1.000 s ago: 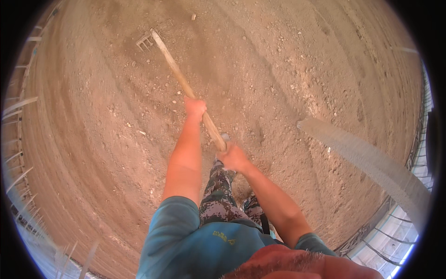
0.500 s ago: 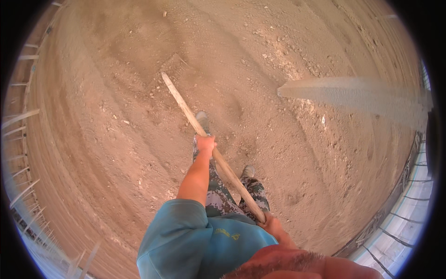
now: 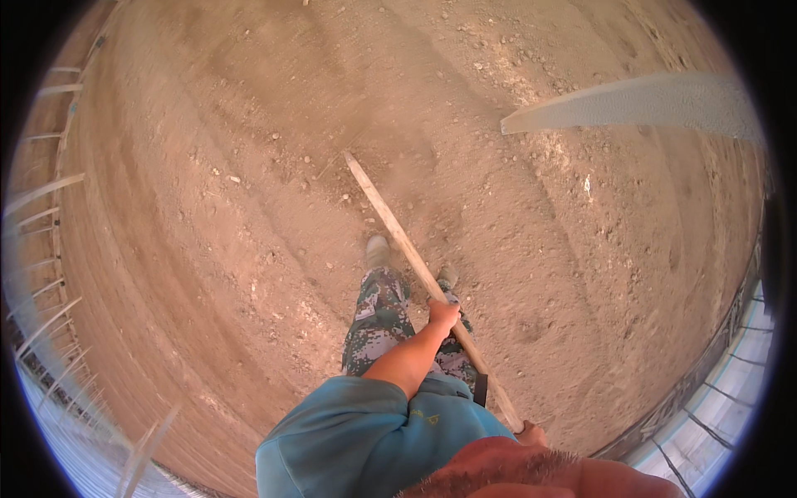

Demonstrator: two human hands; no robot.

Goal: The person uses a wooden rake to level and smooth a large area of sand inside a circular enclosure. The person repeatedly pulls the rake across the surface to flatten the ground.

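A long pale wooden handle [image 3: 390, 217] of a tool slants across the front of my legs, from the upper left down to my right hip. My left hand [image 3: 444, 312] is wrapped round its middle, just in front of my thigh. Lower down, my right hand [image 3: 531, 433] grips its near end beside my waist, partly hidden by my body. At the far end, the tool's head is dust-coloured and blends into the soil, so I cannot make out its kind. Loose brown soil [image 3: 332, 108] lies around that end, ahead of my shoes [image 3: 378, 251].
A grey post [image 3: 631, 104] rises at the upper right. Small stones and pale debris [image 3: 588, 187] lie scattered along ridges in the soil. Thin pale stakes [image 3: 50, 328] line the left edge. White sheeting with dark cords [image 3: 722, 398] runs along the lower right.
Both hands have drawn the handle back toward my body and to the right. Its far end has come nearer, and my left hand now sits lower and further right.
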